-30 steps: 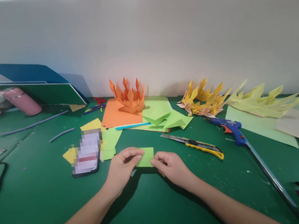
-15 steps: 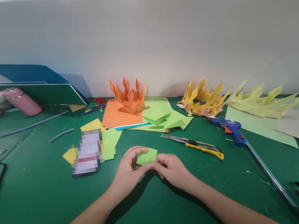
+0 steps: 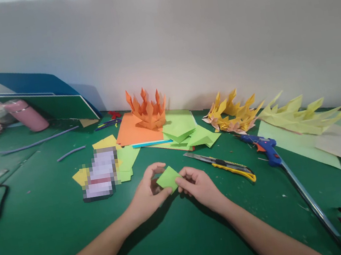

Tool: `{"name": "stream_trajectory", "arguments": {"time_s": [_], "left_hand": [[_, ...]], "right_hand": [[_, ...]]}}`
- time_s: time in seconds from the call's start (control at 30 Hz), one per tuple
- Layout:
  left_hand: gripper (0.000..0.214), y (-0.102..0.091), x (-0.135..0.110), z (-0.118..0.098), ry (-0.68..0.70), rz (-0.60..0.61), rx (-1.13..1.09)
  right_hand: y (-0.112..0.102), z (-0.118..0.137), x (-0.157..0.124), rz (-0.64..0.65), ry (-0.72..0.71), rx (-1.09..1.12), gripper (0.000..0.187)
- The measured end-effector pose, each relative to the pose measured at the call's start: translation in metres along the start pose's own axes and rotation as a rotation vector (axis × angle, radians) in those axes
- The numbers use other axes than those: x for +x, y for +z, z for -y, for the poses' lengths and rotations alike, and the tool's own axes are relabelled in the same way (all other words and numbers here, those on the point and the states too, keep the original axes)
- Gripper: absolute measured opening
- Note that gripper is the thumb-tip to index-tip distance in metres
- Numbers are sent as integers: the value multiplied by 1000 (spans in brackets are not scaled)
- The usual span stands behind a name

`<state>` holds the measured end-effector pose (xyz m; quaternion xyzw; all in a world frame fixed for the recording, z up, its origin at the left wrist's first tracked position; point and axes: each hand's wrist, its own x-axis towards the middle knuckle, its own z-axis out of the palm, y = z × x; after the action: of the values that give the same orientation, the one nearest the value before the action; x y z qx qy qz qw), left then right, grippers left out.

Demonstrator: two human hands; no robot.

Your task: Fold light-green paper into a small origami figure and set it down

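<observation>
A small square of light green paper (image 3: 167, 178) is held between my two hands, above the green tabletop. My left hand (image 3: 148, 195) grips its lower left side, thumb in front and the other fingers curved behind it. On the other side my right hand (image 3: 199, 186) pinches the right corner between thumb and fingers. Just beyond the hands lie loose green folded papers (image 3: 202, 135) and a yellow-handled utility knife (image 3: 225, 165) with its blade out. Left of my left hand, a phone with a blurred screen (image 3: 101, 173) rests on yellow and green paper pieces.
An orange folded-paper crown (image 3: 150, 115) stands on an orange sheet at the back, with a yellow crown (image 3: 234, 113) and a pale green one (image 3: 307, 116) to its right. A blue glue gun (image 3: 267, 146) with a long glue stick lies at right. A pink bottle (image 3: 28, 115) leans at left.
The green paper has turned in my hands and now shows as a diamond facing me. My right hand has shifted slightly right, and my left fingers have lifted off its top edge.
</observation>
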<state>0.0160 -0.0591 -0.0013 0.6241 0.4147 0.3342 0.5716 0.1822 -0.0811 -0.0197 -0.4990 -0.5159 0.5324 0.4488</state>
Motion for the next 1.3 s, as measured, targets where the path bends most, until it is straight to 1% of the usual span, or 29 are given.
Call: {"name": "stream_trajectory", "arguments": {"time_s": [0.07,0.1,0.2,0.33,0.47,0.63,0.87,1.03,1.13,1.23,1.3], "left_hand": [[61,2,1,1,-53,7,-71],[62,2,1,1,-76,19,-82],[52,4,3,0,-115,22,-75],[45,4,3,0,-106,-5,-66],[40,1,2,0,-61,-24,24],[36,-4,4,-3,-40,-53,85],[35,-9,7,-7,-48,-95,150],[34,-14,7,-7,-106,-54,177],[33,-15,7,-5,-93,-53,164],[29,-16,7,-1,-59,-92,189],[24,-16,7,1,-30,-114,220]], "right_hand": [[1,0,0,3,17,46,31],[1,0,0,14,18,62,31],[2,1,-1,40,9,79,29],[2,0,-1,41,7,38,26],[2,-3,0,28,1,-28,23],[3,-3,0,7,37,-25,24],[4,-1,-1,-21,38,-23,20],[4,-3,0,-15,25,-12,20],[4,-4,-1,-5,9,-19,20],[4,-5,-1,-50,-14,-8,20],[2,-6,-1,-127,-52,4,28]]}}
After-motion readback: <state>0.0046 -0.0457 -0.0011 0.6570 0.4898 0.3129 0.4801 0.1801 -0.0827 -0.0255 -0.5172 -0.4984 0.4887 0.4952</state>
